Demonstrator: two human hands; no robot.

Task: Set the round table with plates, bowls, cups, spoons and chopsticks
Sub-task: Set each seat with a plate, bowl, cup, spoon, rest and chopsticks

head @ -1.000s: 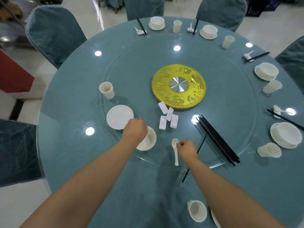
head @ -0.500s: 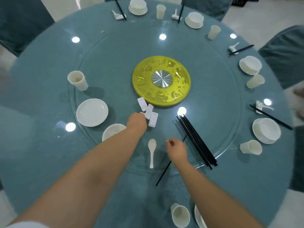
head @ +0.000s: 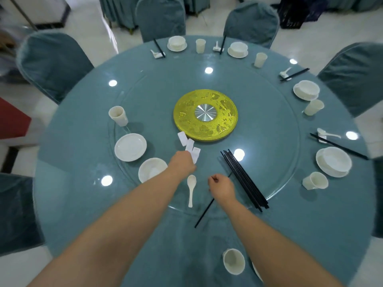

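Note:
My left hand (head: 182, 162) reaches onto the glass turntable, its fingers curled over the nearest of several white chopstick rests (head: 189, 144); that rest is hidden under the hand. My right hand (head: 221, 187) pinches a single black chopstick (head: 204, 214) that slants toward me. A white spoon (head: 191, 187) lies between my hands. Left of them sit a white bowl (head: 152, 169), a plate (head: 130, 147) and a cup (head: 118, 116). A bundle of black chopsticks (head: 244, 181) lies to the right.
A yellow hub (head: 205, 114) marks the middle of the turntable. Finished settings ring the far and right rim, such as a bowl on a plate (head: 333, 161). A cup (head: 233, 261) stands by my right forearm. Covered chairs (head: 49, 61) surround the table.
My left hand left the bowl and moved up and right onto the chopstick rests. My right hand shifted right, away from the spoon, still over the single chopstick.

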